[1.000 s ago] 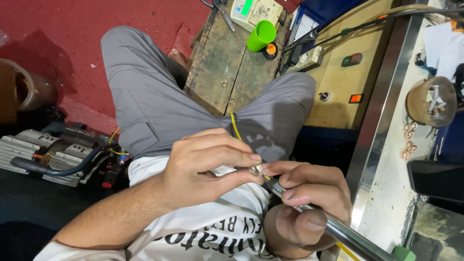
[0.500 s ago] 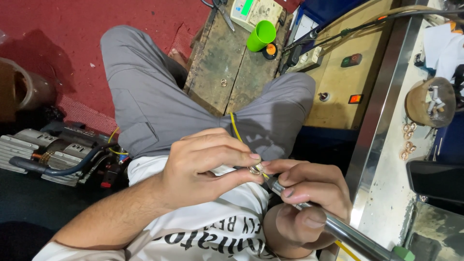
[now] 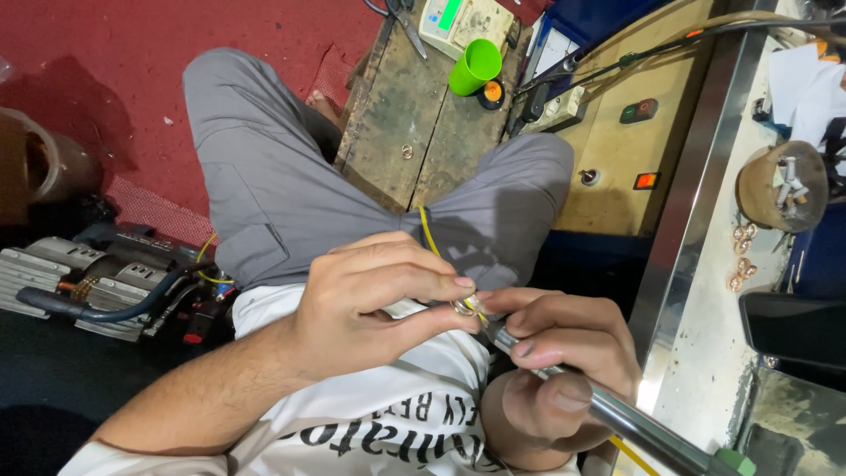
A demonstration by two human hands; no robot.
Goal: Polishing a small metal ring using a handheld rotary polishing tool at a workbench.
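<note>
Two hands meet over the lap, working a small ring on the tip of a steel rod.

Head view: the left hand [image 3: 370,304] pinches a small shiny metal ring [image 3: 462,307] between thumb and forefinger, fingers [image 3: 414,286] curled tight around it, a thin yellow wire [image 3: 426,231] arcing up from the same grip. The right hand [image 3: 560,361] is clenched around a long grey steel rod [image 3: 634,425], whose long axis runs from the lower right up-left to the ring, so the ring sits at the rod's tip, touching both hands' fingertips. Beyond the grey-trousered knees stands a worn wooden desk [image 3: 414,132] carrying a bright green plastic cup [image 3: 474,66].
</note>
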